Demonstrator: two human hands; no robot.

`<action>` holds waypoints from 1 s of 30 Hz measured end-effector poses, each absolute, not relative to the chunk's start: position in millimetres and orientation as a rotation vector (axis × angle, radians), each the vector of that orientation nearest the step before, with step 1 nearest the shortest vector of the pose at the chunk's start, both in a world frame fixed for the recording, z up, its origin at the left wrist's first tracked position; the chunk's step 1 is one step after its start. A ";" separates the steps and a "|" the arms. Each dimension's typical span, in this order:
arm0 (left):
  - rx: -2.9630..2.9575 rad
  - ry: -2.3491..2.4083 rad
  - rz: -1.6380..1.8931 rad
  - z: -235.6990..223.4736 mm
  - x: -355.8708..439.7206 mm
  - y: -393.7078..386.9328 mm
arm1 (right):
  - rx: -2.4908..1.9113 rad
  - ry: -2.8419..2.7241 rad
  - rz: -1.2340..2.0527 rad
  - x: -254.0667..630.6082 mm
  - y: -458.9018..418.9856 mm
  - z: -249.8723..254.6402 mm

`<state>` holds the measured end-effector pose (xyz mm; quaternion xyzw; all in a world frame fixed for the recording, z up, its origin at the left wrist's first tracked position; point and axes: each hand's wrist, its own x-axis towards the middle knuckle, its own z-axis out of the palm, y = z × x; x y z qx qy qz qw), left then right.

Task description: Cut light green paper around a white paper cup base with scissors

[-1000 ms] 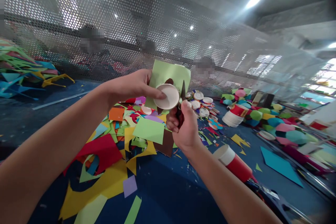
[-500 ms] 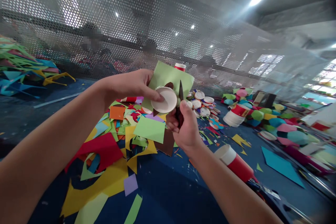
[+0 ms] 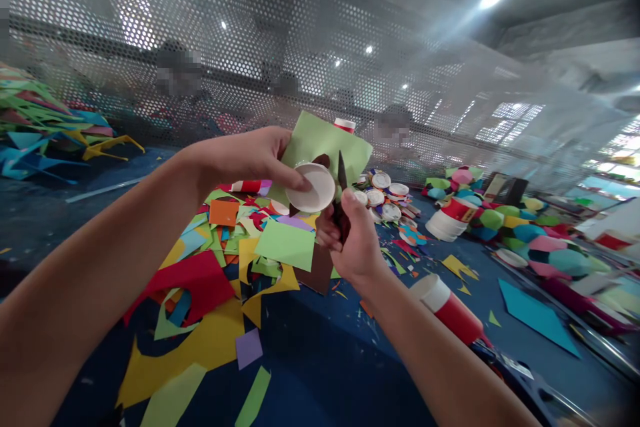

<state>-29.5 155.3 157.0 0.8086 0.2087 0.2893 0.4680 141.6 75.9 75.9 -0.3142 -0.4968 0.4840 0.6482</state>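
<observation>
My left hand (image 3: 250, 157) is closed on a light green sheet of paper (image 3: 327, 140), with its thumb pressing a white paper cup (image 3: 311, 188) bottom-up against the sheet. My right hand (image 3: 350, 243) is closed round the dark handles of scissors (image 3: 341, 180). The scissor blade points up along the cup's right edge, at the green sheet. Both hands are held up over the blue table (image 3: 310, 367).
Coloured paper scraps (image 3: 220, 267) lie piled under my hands. A red and white cup (image 3: 447, 310) lies on its side by my right forearm. Cup bases (image 3: 383, 190), stacked cups (image 3: 445, 220) and coloured cups (image 3: 520, 233) lie further right. A perforated screen (image 3: 250, 47) stands behind, more scraps (image 3: 45, 127) at the far left.
The green sheet and cup have turned slightly in my left hand, and the scissor blade has shifted a little left along the cup's edge. A red-rimmed cup has come into view behind the sheet.
</observation>
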 end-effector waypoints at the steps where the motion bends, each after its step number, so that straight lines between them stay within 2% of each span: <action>1: 1.974 0.504 0.721 157.4 -29.6 154.8 | -0.714 -1.126 1.120 141.8 76.0 77.0; 30: 2.011 0.577 0.703 163.2 -35.7 150.1 | -0.810 -0.990 1.287 143.9 74.7 89.0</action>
